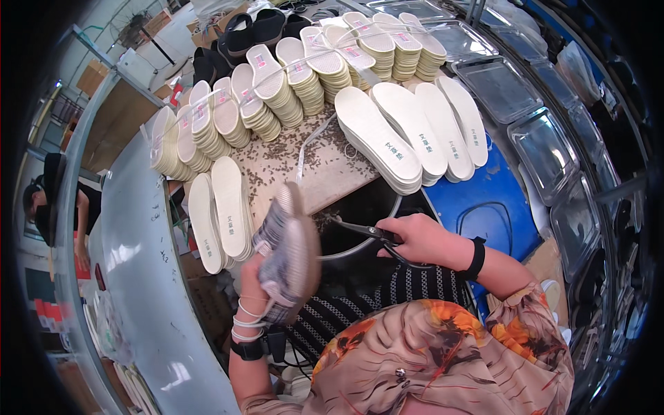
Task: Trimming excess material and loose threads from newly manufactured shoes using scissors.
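Observation:
In my left hand (252, 282) is a pair of grey-blue patterned shoes (278, 273), pressed together with their pale soles (304, 259) toward the right; the soles are somewhat blurred. My fingers are closed round them and partly hidden behind them. My right hand (420, 238) is closed on the handles of dark scissors (370, 230), whose blades point left toward the shoes without touching them. Beyond the hands, stacked cream insoles (230, 207) lie at the left of the worktop (325, 183), and larger stacks of white insoles (387, 138) at its right.
Rows of insoles with pink marks (266, 72) line the worktop's far edge, dark shoes (252, 34) behind them. Small brown bits litter the surface. A blue panel (477, 207) and clear trays (543, 145) stand right; a grey metal ledge (135, 235) runs left, with another person (83, 214) beyond.

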Demonstrator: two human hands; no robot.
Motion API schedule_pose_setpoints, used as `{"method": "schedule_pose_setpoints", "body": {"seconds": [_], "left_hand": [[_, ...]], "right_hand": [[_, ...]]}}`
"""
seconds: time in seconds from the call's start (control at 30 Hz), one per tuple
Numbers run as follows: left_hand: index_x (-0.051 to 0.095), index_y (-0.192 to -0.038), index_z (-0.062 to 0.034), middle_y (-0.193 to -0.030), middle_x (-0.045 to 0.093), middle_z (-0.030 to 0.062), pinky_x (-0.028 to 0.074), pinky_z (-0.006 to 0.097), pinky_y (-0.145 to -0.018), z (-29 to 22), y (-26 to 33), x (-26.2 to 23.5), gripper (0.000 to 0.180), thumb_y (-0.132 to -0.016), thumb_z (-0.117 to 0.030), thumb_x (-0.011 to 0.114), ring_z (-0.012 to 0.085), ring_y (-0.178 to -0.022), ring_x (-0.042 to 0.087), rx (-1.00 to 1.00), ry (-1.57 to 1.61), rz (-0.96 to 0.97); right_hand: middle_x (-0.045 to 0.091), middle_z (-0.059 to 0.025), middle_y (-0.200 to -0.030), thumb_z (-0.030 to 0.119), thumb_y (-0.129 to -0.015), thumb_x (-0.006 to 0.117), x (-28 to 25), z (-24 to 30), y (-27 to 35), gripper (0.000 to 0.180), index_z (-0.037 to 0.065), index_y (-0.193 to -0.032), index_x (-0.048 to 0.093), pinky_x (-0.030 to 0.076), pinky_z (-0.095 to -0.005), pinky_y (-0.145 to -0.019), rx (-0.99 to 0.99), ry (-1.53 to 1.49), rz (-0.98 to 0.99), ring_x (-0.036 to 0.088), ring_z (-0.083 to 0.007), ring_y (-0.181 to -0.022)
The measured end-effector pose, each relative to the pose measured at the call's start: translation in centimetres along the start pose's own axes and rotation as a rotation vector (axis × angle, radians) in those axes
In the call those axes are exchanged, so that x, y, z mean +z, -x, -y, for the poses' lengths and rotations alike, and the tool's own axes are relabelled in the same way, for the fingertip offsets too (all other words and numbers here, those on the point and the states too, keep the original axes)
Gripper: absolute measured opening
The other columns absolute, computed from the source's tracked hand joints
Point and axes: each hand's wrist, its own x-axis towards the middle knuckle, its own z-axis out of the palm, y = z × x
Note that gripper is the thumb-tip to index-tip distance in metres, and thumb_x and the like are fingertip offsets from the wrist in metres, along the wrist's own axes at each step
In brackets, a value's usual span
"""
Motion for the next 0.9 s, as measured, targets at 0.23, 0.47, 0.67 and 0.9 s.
{"method": "schedule_pose_setpoints", "body": {"seconds": [0.23, 0.47, 0.67, 0.9], "left_hand": [[0.055, -0.108, -0.0021, -0.087, 0.062, 0.008, 0.051, 0.027, -0.066, 3.1, 3.6, -0.9, 0.025, -0.084, -0.011, 0.054, 0.0175, -0.072, 0.06, -0.148, 0.405, -0.023], [0.054, -0.108, -0.0012, -0.089, 0.062, 0.0098, 0.05, 0.029, -0.069, 2.6, 2.9, 0.1, 0.025, -0.085, -0.01, 0.052, 0.0192, -0.074, 0.06, -0.169, 0.327, -0.179], [0.053, -0.109, -0.0005, -0.09, 0.062, 0.0113, 0.05, 0.03, -0.071, 2.3, 2.8, 0.6, 0.025, -0.085, -0.01, 0.051, 0.0206, -0.076, 0.06, -0.184, 0.263, -0.315], [0.053, -0.109, 0.0003, -0.091, 0.061, 0.013, 0.049, 0.031, -0.074, 2.0, 2.7, 0.9, 0.025, -0.086, -0.009, 0.049, 0.0223, -0.078, 0.06, -0.213, 0.178, -0.546]], "right_hand": [[0.058, -0.0101, -0.082, 0.039, -0.067, 0.071, 1.2, 2.6, -0.7, 0.052, 0.009, -0.106, 0.054, 0.048, -0.0373, -0.063, -0.084, 0.064, -0.028, 0.059, -0.0291, -0.078], [0.052, -0.0085, -0.072, 0.033, -0.068, 0.069, -0.2, 3.7, -2.0, 0.043, 0.01, -0.101, 0.054, 0.046, -0.0358, -0.056, -0.265, 0.276, -0.121, 0.058, -0.0259, -0.069], [0.051, -0.0074, -0.072, 0.034, -0.069, 0.07, 0.6, 2.7, -2.5, 0.048, 0.01, -0.107, 0.053, 0.046, -0.0344, -0.052, -0.319, 0.354, -0.042, 0.057, -0.0252, -0.063], [0.053, -0.008, -0.072, 0.037, -0.069, 0.07, 0.9, 4.4, -2.8, 0.051, 0.01, -0.107, 0.052, 0.046, -0.035, -0.05, -0.357, 0.16, -0.048, 0.057, -0.0268, -0.06]]}}
